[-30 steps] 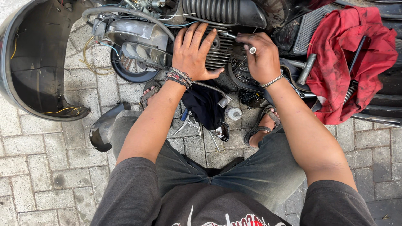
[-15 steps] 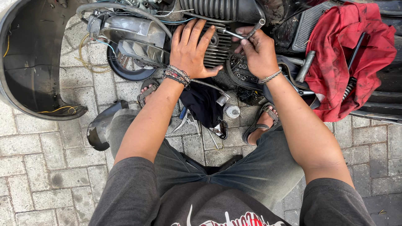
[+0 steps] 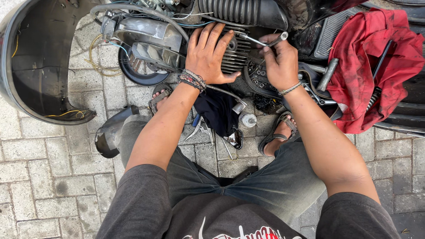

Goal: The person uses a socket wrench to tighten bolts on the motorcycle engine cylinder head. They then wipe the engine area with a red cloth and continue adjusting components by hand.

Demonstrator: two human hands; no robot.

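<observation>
I squat on a paved floor in front of an opened scooter engine (image 3: 241, 55) with ribbed metal fins. My left hand (image 3: 208, 55) lies flat on the fins, fingers spread, beaded bracelets on the wrist. My right hand (image 3: 279, 62) grips a slim metal T-handle tool (image 3: 265, 40) whose shaft points left towards the top of the fins. A grey metal fan cover (image 3: 148, 37) sits to the left of my left hand.
A grey body panel shell (image 3: 40, 66) stands at the left, a smaller dark panel (image 3: 108, 135) on the pavers. A red rag (image 3: 372, 66) drapes over the scooter at the right. Pliers (image 3: 199, 128), a dark cloth (image 3: 217, 110) and a small white cap (image 3: 248, 119) lie between my sandalled feet.
My right hand has lifted from the engine's lower right and now holds the metal tool up at the top of the fins. My left hand stays on the fins.
</observation>
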